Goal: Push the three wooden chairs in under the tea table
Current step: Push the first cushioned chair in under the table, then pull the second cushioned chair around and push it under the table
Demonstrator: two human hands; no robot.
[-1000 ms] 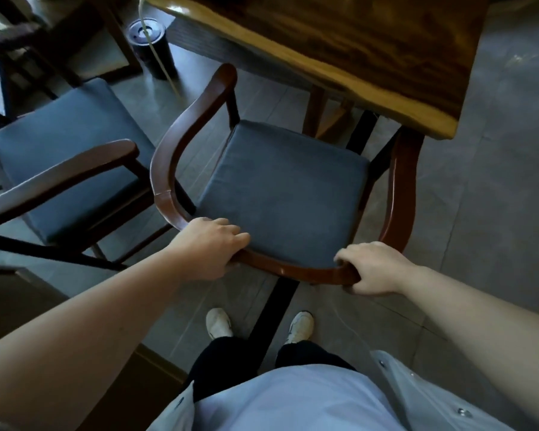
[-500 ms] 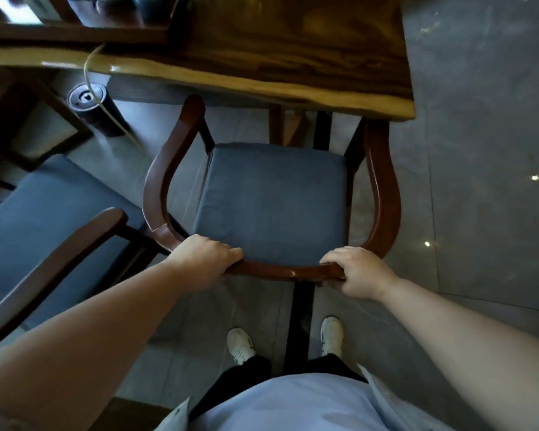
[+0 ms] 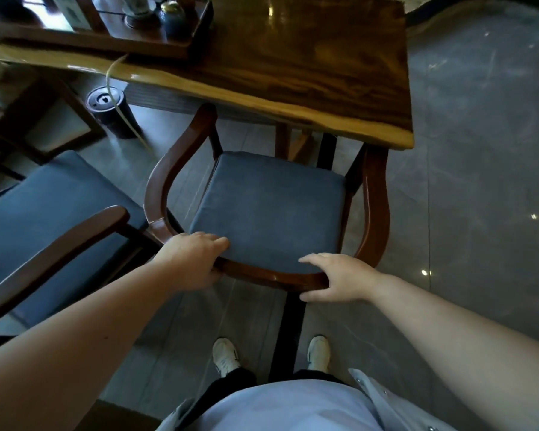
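Note:
A wooden chair [image 3: 375,209] with a grey-blue cushion stands right in front of me, its armrest tips at the edge of the tea table [image 3: 324,76]. My left hand [image 3: 190,259] lies on the left part of its curved back rail, fingers stretched over the cushion edge. My right hand [image 3: 339,278] is at the right part of the rail, fingers uncurled above it and thumb below. A second chair [image 3: 44,209] of the same kind stands to the left, out from the table, its dark arm rail near my left forearm.
A wooden tea tray [image 3: 181,46] with jars sits on the table's far left. A black cylindrical bin [image 3: 106,110] with a thin hose stands on the floor under the table edge. A dark wooden frame [image 3: 72,116] is at far left. Grey tiled floor [image 3: 479,181] lies open to the right.
The chair has slid forward and squared up to the table, its arms now reaching under the edge. Both hands went from a firm grip on the back rail to loosened, straightened fingers.

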